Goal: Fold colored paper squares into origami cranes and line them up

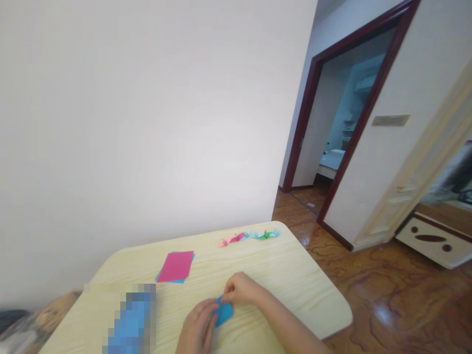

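Observation:
A small folded piece of blue paper (224, 313) lies on the pale wooden table (295, 285) close to its front edge. My left hand (199, 324) presses on the paper's left side with the fingers together. At its top edge, my right hand (239, 290) pinches the paper between thumb and fingers. Farther back is a stack of square paper (176, 266), magenta on top with blue showing beneath. Along the back edge sits a row of small folded paper figures (250, 236) in pink, magenta, light blue and green.
A pixelated blue object (129, 322) is at the table's left front. A white wall (165, 123) stands behind the table. On the right are a brown wooden floor (387, 290), a dark red door frame (308, 108) and a cream drawer unit (435, 241).

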A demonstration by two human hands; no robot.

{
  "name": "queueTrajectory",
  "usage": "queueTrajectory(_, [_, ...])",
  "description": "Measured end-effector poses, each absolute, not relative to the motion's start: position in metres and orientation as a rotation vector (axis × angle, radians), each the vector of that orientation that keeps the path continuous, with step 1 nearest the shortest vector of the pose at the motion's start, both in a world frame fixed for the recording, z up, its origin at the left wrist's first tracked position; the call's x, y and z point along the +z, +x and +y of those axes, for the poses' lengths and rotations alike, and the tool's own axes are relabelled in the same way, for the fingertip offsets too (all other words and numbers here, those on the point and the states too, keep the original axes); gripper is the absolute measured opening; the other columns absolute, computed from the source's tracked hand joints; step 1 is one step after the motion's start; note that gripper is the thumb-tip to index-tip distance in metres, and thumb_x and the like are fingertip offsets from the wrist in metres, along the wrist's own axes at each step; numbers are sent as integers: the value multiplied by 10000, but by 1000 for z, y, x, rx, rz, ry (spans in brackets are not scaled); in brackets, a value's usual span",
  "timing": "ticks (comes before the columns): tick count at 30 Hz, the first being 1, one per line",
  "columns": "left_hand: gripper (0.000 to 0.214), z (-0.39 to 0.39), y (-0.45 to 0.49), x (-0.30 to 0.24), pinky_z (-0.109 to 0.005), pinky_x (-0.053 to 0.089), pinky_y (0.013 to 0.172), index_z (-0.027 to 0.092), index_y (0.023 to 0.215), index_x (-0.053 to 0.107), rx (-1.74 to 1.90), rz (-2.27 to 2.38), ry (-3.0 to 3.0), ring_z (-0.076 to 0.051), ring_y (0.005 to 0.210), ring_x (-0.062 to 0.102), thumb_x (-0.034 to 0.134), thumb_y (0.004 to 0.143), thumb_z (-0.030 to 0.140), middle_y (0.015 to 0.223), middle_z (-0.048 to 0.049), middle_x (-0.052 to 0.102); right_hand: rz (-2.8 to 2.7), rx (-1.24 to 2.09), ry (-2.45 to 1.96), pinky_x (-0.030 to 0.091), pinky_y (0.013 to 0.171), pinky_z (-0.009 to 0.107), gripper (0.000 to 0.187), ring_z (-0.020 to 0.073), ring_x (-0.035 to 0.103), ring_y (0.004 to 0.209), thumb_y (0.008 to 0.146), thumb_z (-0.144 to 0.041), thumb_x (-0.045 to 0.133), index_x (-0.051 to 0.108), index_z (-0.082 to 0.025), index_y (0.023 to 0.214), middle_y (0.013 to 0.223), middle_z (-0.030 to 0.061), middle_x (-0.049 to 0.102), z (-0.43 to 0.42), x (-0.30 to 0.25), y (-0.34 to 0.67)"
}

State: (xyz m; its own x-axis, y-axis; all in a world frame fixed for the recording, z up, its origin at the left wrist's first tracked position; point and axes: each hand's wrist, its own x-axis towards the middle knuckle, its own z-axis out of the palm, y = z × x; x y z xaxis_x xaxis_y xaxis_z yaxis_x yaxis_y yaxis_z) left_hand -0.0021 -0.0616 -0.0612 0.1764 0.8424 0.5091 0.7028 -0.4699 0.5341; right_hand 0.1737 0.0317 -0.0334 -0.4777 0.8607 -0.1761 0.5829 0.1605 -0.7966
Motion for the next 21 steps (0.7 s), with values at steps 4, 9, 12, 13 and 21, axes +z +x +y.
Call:
queueTrajectory(4, [217,-57,3,-71,-266,521,760,288,997,642,939,1400,2688,-176,911,652,522,816,281,1015,-25,703,-2239,1045,-1389,366,537,191,267,138,585,604,553,-291,766,714,-213,803,671,-11,699,35,-23,170])
queueTrajectory(9, [328,-61,8,-72,-336,491,801,326,1102,598,605,1593,2662,-220,982,617,564,781,268,1126,-29,656,-2216,775,-1517,374,659,238,200,172,601,761,779,-335,556,693,-198,830,814,41,698,22,-18,177])
queueTrajectory(12, [365,-63,12,-75,-349,479,815,316,1148,570,585,1641,2638,-231,1006,599,558,785,278,1186,-37,621,-2191,686,-1611,369,643,245,186,177,594,739,775,-290,534,684,-180,776,779,53,684,9,-20,183])
queueTrajectory(13, [362,-62,13,-78,-339,482,811,300,1150,571,615,1646,2645,-226,998,602,552,790,279,1183,-40,623,-2185,669,-1632,369,637,242,175,174,591,730,767,-283,538,680,-180,771,770,50,678,5,-20,185])
queueTrajectory(21, [367,-50,10,-91,-266,503,780,258,1123,596,674,1576,2778,-177,929,637,537,771,171,1148,-18,649,-2113,618,-1697,384,660,218,151,159,584,754,693,-237,600,650,-197,830,805,24,641,-13,-26,177])
